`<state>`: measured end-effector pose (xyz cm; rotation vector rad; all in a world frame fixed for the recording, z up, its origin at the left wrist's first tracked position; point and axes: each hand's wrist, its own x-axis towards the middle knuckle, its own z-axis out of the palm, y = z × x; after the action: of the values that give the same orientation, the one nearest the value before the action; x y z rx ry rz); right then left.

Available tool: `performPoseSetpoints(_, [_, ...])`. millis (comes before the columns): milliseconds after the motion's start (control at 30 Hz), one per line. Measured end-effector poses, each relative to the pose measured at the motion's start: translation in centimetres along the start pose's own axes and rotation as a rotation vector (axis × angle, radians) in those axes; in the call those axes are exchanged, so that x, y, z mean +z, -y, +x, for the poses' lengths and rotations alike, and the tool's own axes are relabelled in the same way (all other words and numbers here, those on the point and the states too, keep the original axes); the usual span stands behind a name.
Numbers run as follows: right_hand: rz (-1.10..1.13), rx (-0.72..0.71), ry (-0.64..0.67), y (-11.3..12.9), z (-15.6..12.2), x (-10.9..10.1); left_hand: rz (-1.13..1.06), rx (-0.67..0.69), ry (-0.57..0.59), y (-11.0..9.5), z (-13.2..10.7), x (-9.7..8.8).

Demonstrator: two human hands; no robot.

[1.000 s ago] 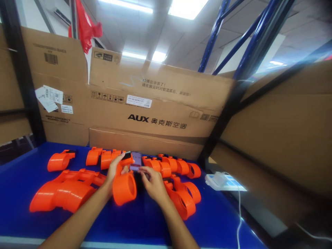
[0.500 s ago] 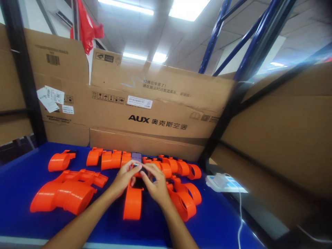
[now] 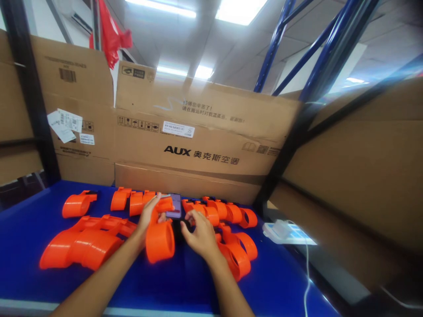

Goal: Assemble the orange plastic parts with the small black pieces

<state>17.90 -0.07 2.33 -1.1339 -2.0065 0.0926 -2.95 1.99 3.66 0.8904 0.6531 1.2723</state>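
My left hand [image 3: 149, 215] is wrapped round an orange plastic bracket with a round ring end [image 3: 160, 240], holding it tilted above the blue table [image 3: 185, 281]. A small phone-like device with a lit screen [image 3: 175, 205] sits at the bracket's top end, by my fingertips. My right hand [image 3: 197, 233] is just right of the bracket, fingers curled near a small dark part; whether it grips anything is hidden.
Several more orange brackets lie in a row at the back [image 3: 218, 211], in a pile at the left [image 3: 82, 244] and beside my right wrist [image 3: 239, 255]. Cardboard boxes [image 3: 198, 141] wall the back and right. A white charger with cable [image 3: 280, 230] lies at the right edge.
The bracket has swung from lying flat with its ring toward me to tilted up in my left hand, ring facing the camera. My right hand has drawn slightly back to the right.
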Motion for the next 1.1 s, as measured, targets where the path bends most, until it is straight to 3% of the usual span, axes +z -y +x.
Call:
performPoseSetpoints(133, [-0.072, -0.052, 0.162, 0.5, -0.2, -0.4, -0.047, 0.028, -0.049, 0.3, -0.7, 1.0])
performPoseSetpoints(233, [-0.057, -0.073, 0.199, 0.6, -0.1, -0.4, -0.035, 0.086, -0.055, 0.5, -1.0, 1.5])
performPoseSetpoints(367, [0.099, -0.049, 0.100, 0.5, 0.1, -0.4, 0.034, 0.176, -0.060, 1.3, -1.2, 1.8])
performPoseSetpoints(467, [0.316, 0.003, -0.031, 0.6, 0.2, -0.4, 0.134, 0.171, -0.034, 1.9, -1.3, 1.9])
performPoseSetpoints(567, [0.459, 0.039, -0.076, 0.8, 0.2, -0.1, 0.195, 0.151, 0.040, 2.2, -1.6, 2.2])
performPoseSetpoints(867, [0.620, 0.117, -0.134, 0.2, 0.4, 0.6, 0.282, 0.140, 0.180, 2.5, -1.9, 2.6])
performPoseSetpoints(1100, [0.671, 0.163, -0.277, 0.7, 0.9, 0.0, 0.238, 0.157, 0.240, 2.0, -2.1, 2.9])
